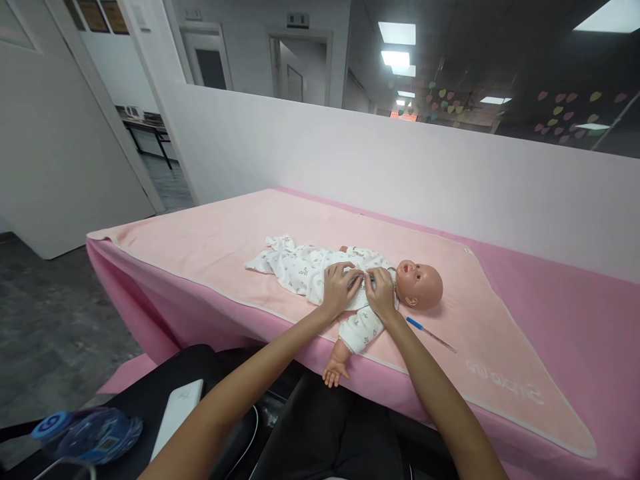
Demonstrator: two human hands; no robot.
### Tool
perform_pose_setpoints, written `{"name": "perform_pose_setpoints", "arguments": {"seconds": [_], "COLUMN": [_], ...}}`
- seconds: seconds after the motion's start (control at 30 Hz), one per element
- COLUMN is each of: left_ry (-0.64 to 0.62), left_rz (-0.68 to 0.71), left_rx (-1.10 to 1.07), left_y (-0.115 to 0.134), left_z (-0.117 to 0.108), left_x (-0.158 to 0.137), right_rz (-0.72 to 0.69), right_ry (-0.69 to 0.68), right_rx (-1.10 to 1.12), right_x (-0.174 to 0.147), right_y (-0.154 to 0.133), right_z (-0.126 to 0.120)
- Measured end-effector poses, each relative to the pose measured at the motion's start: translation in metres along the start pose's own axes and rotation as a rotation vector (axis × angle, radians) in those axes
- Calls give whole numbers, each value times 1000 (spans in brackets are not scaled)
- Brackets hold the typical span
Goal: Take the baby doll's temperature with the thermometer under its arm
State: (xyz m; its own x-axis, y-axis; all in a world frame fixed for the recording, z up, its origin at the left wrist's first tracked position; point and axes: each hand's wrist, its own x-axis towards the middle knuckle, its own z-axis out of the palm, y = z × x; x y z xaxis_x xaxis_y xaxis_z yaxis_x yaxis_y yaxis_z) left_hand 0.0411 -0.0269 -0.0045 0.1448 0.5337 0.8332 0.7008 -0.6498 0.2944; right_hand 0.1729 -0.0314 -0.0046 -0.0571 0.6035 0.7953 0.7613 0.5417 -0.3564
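A baby doll (pixel 424 285) lies on its back on a pink mat, its head to the right and its legs to the left. It wears a white patterned top (pixel 361 329) and white patterned trousers (pixel 295 265). My left hand (pixel 341 288) bends over the doll's chest, fingers closed on the front of the top. Right beside it, my right hand (pixel 381 291) pinches the same cloth near the neck. The fingertips of both hands nearly meet; the exact bit of fabric between them is too small to make out. One doll arm hangs toward me over the table edge.
A blue-capped thin stick, like a thermometer or pen (pixel 431 335), lies right of the doll on the pink mat (pixel 510 373). At lower left, a black chair holds a water bottle (pixel 95 433) and a white flat device (pixel 176 415). A white wall (pixel 350 160) stands behind.
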Motion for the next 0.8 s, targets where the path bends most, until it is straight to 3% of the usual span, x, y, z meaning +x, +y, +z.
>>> {"name": "perform_pose_setpoints", "arguments": {"seconds": [0.8], "left_ry": [-42], "left_rz": [31], "left_rx": [-43], "left_y": [0], "left_z": [2], "left_x": [-1], "right_rz": [39], "right_ry": [71], "right_rx": [-150], "right_x": [1], "right_y": [-5], "right_z": [-1]}}
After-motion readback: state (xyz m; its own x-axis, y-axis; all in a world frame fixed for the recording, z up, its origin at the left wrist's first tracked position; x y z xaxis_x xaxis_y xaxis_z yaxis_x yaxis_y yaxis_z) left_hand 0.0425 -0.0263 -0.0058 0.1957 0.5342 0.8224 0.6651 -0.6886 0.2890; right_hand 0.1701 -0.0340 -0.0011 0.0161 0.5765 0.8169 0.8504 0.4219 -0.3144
